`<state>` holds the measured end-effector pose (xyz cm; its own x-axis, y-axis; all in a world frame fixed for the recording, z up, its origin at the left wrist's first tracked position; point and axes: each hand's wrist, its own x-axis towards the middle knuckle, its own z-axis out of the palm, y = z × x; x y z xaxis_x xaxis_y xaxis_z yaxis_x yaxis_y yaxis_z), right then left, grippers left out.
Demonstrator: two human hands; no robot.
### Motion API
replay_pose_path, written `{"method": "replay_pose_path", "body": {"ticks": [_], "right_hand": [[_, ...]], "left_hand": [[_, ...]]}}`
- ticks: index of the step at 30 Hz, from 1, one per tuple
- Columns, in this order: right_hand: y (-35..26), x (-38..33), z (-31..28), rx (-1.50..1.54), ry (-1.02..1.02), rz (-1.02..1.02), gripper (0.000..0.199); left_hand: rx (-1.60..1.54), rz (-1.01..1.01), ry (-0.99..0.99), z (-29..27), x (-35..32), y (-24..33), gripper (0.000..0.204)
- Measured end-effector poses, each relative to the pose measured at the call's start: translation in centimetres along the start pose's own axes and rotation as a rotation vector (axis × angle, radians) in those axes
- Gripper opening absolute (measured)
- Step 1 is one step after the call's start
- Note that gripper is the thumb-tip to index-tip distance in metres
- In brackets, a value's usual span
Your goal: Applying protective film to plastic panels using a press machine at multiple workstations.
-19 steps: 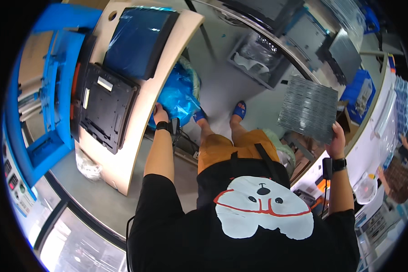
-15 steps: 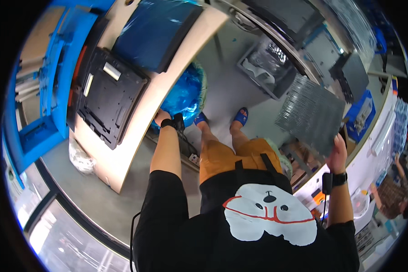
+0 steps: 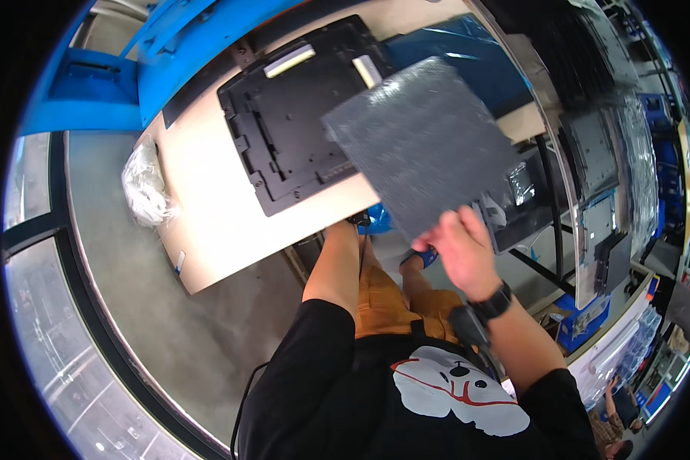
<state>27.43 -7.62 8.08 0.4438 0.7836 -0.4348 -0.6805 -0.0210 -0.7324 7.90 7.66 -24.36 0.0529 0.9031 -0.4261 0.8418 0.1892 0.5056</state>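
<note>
"So, what do I log for the right hand (image 3: 468, 257)?"

"From my end: fingers closed on the near edge of a thin grey sheet (image 3: 429, 146). The exact grip is blurred. The left hand I can't read; the left forearm (image 3: 331, 268) runs up to the table edge, and what lies past the wrist is hidden."

"Sheet position?"

"Held out flat-ish over the front of the wooden table (image 3: 222, 238). It hides the right side of the black moulded panel (image 3: 284, 130) and part of a dark panel under blue film (image 3: 487, 57). Contact with either: can't tell (single view, no depth to trust)."

"Status?"

"I judge it partway. Sheet picked up, not set down. The black panel lies on the table with its recesses exposed, a pale strip (image 3: 290, 61) near its far edge and a second (image 3: 366, 70) by its right corner."

"Obstructions?"

"Mainly the sheet itself: it blocks my sight of the table's right front and part of a dark crate (image 3: 544, 203). A blue frame (image 3: 176, 69) bounds the table's far left. Clear plastic wrap (image 3: 146, 184) bulges at the left edge, and blue plastic (image 3: 377, 220) shows below the front. I note neither as blocking the right hand."
</note>
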Motion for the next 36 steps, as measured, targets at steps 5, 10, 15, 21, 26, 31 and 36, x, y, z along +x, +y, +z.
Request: {"method": "replay_pose_path", "body": {"ticks": [5, 10, 15, 21, 26, 31, 36], "right_hand": [[4.1, 8.3, 7.7, -0.045, -0.129, 0.066, 0.018], [5.9, 10.6, 12.4, -0.051, 0.008, 0.121, 0.022], [4.0, 11.1, 13.2, -0.433, 0.079, 0.265, 0.03], [2.5, 12.4, 14.2, -0.679, 0.029, 0.424, 0.037], [0.3, 12.7, 13.1, -1.006, -0.198, 0.588, 0.04], [-2.1, 12.2, 12.4, -1.037, -0.38, 0.415, 0.03], [-7.7, 15.6, 8.3, -1.17, -0.399, -0.381, 0.016]], "left_hand": [[-0.113, 0.066, -0.071, -3.6, -1.9, -4.5, 0.05], [-0.475, -0.025, -0.154, -7.9, -4.3, -8.6, 0.041], [-0.468, -0.208, -0.325, -14.6, -8.8, -16.6, 0.025], [-0.309, 0.038, -0.399, -20.2, -9.6, -13.1, 0.018], [-0.156, 0.275, -0.839, -27.3, -8.3, 0.2, 0.016], [-0.362, 0.634, -0.839, -31.5, -7.7, 11.5, 0.011], [-0.193, 0.767, -0.119, -32.1, -4.5, 18.1, 0.02]]}}
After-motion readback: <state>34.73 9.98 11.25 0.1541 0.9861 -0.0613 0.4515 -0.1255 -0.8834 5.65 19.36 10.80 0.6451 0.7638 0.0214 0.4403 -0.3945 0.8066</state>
